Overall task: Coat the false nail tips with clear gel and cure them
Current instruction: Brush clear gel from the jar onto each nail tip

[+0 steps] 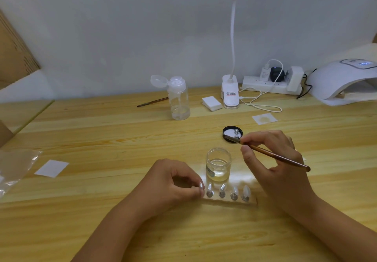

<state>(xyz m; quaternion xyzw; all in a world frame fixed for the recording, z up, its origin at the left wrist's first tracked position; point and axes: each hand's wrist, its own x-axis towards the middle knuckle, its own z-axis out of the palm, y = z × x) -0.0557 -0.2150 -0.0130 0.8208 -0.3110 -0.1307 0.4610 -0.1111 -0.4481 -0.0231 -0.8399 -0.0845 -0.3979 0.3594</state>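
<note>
A clear strip holder [228, 201] lies near the table's front with several false nail tips [234, 192] standing on silver pegs. My left hand [173, 182] pinches the leftmost nail tip [201, 186] at the holder's left end. Just behind the holder stands an open glass jar of clear gel [218, 165]. My right hand [273, 159] holds a brown-handled brush [275, 155], whose tip points left over the jar's black lid [232, 134]. A white curing lamp [342, 82] sits at the far right, its display lit.
A clear pump bottle [178, 98] with its cap flipped open, a second brush [153, 101], a stack of white wipes [212, 103], a clip lamp [230, 92] and a power strip [269, 82] line the back. Loose wipes [52, 168] and a plastic bag [14, 168] lie at left.
</note>
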